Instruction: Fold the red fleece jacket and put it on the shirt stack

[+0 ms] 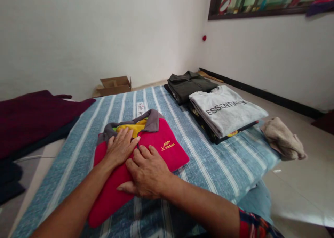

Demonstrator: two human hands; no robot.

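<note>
A red polo-style top (172,158) with a grey collar, yellow inside the neck and gold embroidery lies folded on a blue striped cover (203,161). Flat on its upper left front, just below the collar, rests my left hand (122,146), fingers stretched out. My right hand (148,172) lies on the middle of the top, its fingers spread and slightly bent, close to the left one. Both palms touch the cloth and hide part of its front. Neither hand grips anything.
Folded clothes sit at the right: a grey sweatshirt (227,113) on dark garments, and a dark green jacket (191,85) behind. A beige cloth (283,139) hangs at the right edge. Maroon clothing (39,121) lies at the left. Beyond the far edge stands a cardboard box (114,87).
</note>
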